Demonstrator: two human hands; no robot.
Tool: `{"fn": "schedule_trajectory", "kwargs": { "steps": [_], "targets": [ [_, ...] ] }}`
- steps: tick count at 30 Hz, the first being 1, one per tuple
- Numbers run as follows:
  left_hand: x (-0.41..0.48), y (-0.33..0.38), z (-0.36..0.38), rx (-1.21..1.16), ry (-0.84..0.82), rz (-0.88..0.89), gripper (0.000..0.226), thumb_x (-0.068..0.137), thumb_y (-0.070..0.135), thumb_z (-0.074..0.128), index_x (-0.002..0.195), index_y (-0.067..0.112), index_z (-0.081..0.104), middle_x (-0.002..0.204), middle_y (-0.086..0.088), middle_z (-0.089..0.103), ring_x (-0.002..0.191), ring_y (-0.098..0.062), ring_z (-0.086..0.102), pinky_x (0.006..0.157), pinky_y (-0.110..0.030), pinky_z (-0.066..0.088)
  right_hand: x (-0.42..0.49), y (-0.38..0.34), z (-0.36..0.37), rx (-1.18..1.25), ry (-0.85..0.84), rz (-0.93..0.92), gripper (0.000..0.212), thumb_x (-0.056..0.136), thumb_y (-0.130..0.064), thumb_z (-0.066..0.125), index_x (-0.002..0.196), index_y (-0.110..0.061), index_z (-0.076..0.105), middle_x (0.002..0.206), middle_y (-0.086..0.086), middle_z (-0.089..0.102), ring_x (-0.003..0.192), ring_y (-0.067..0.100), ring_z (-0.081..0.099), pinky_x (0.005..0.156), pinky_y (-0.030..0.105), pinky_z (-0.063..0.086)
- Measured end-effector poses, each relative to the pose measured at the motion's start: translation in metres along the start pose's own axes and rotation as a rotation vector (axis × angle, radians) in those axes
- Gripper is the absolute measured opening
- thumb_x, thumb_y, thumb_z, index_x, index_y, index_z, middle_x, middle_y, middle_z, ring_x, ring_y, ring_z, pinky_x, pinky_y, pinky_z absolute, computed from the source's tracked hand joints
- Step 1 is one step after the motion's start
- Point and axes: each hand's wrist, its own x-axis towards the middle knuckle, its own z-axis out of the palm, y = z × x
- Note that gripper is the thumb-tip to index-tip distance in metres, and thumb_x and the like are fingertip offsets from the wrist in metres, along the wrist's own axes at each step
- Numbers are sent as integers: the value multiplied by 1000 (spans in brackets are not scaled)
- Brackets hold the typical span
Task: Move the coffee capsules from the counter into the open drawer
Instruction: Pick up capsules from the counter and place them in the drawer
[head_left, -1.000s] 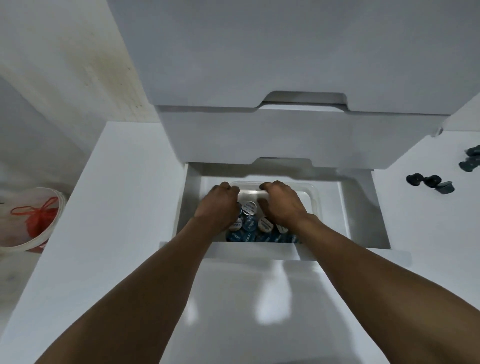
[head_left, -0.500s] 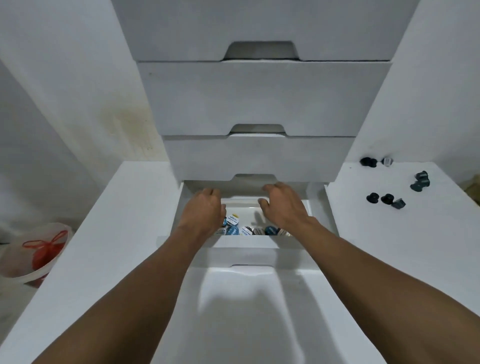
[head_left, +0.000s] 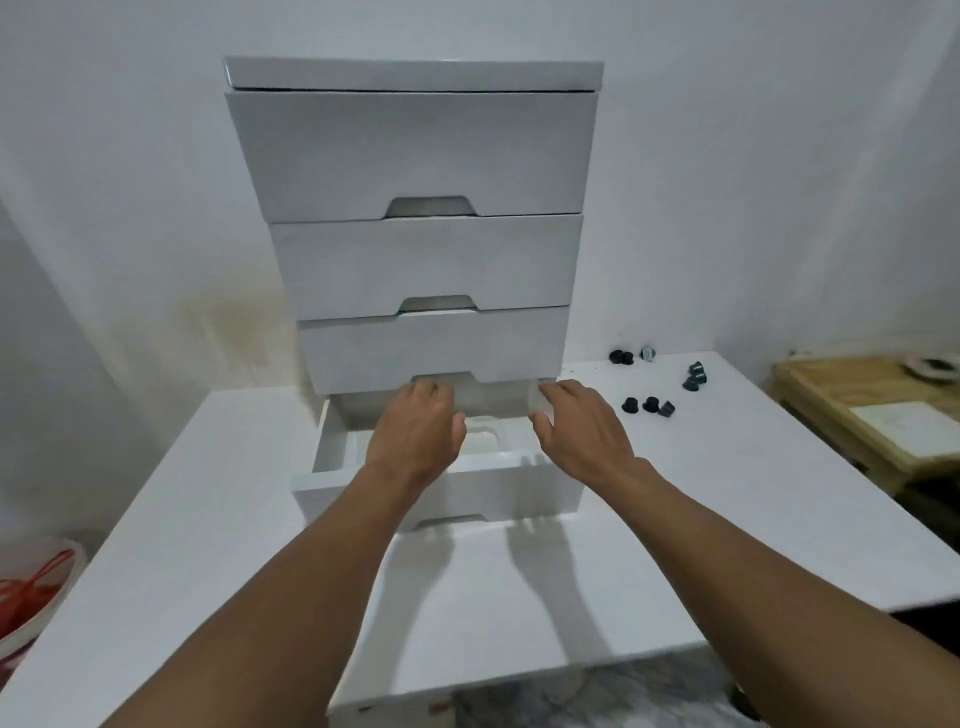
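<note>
Coffee capsules (head_left: 649, 404) lie on the white counter (head_left: 727, 493), to the right of the drawer unit (head_left: 415, 156), in loose clusters. Three sit nearest the unit, a few farther right, and three more at the back by the wall (one of these shows a silvery face). All are well apart from both hands.

The head view also shows the bottom drawer (head_left: 332, 457) pulled out, with a pale tray (head_left: 493, 441) inside. What the tray holds is hidden by the hands and the drawer front. The left hand (head_left: 415, 436) hovers over the drawer's left half, fingers reaching forward and relaxed, holding nothing. The right hand (head_left: 582, 431) hangs over the drawer's right side, fingers loosely spread, thumb turned inward, likewise empty. The three drawers above are closed. A bucket (head_left: 31, 592) with red cord stands at lower left, below the counter, and a wooden table (head_left: 857, 415) is at far right
</note>
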Motion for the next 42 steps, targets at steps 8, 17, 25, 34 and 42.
{"fn": "schedule_trajectory", "kwargs": {
  "steps": [8,17,25,34,42],
  "targets": [
    [17,78,-7,-30,34,107,30,91,26,48,110,4,58,111,-16,60,100,-33,54,87,-39,43,-30,53,-51,8,44,106,41,96,-32,45,131,-11,50,130,9,54,120,29,48,97,36,38],
    [67,193,33,-106,21,152,26,91,25,49,102,3,59,103,-15,62,93,-35,56,81,-39,46,-34,172,-85,14,47,189,37,95,-31,46,122,-8,55,121,8,57,115,28,52,90,37,42],
    [109,288,86,-148,-28,97,29,93,27,48,109,5,57,109,-13,60,96,-34,56,75,-39,44,-19,292,-112,-7,-39,199,38,96,-30,45,127,-10,52,128,9,54,117,27,52,94,34,40],
    [151,316,140,-121,-137,64,30,94,29,46,112,8,56,109,-10,59,96,-28,55,77,-34,43,18,357,-92,54,-137,213,36,96,-29,46,125,-8,52,127,11,53,117,29,51,95,35,39],
    [216,297,207,-120,-224,26,32,96,27,44,118,8,56,117,-10,57,103,-28,55,79,-34,44,88,391,-41,107,-204,253,39,95,-28,46,130,-12,48,130,10,50,118,29,50,95,35,39]
  ]
}}
